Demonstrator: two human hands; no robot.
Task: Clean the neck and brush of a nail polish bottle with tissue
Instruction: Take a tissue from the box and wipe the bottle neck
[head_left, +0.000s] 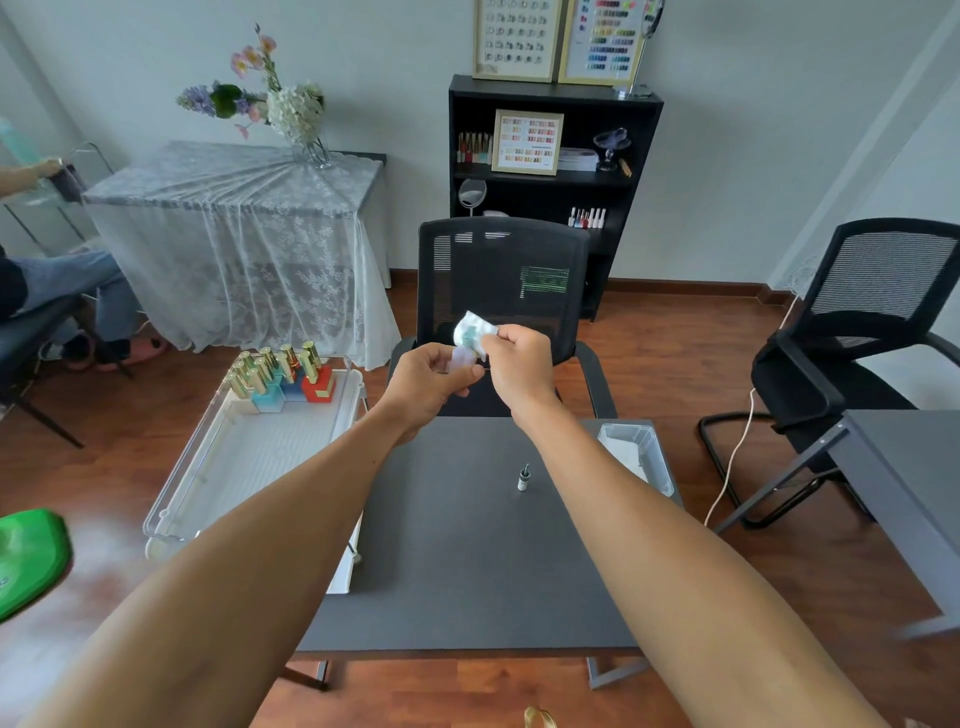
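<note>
Two bare forearms fill the near part of the view, reaching out over a dark grey table (467, 545) to a spot above its far edge. There the left hand (434, 384) is closed around a small pale nail polish bottle (462, 359), held clear of the table. The right hand (522, 364) is pinched on a crumpled white tissue (474, 328), which is pressed down onto the top of the bottle. Greenish stains can be seen on the tissue, so some polish appears to have been taken off; the neck itself is hidden by paper and fingers, and its cleanliness cannot be judged.

On the table, toward its right side, a small cap with its brush (523, 477) stands apart from both hands. Whether its bristles have been wiped cannot be told at this size. The neck wipe is judged to be under way, with the brush, and the recapping, probably left to do.

A clear tub (660, 457) sits at the table's far right corner. Left of the table, a clear tray (176, 499) carries gold-capped bottles (283, 371) at its far end.
</note>
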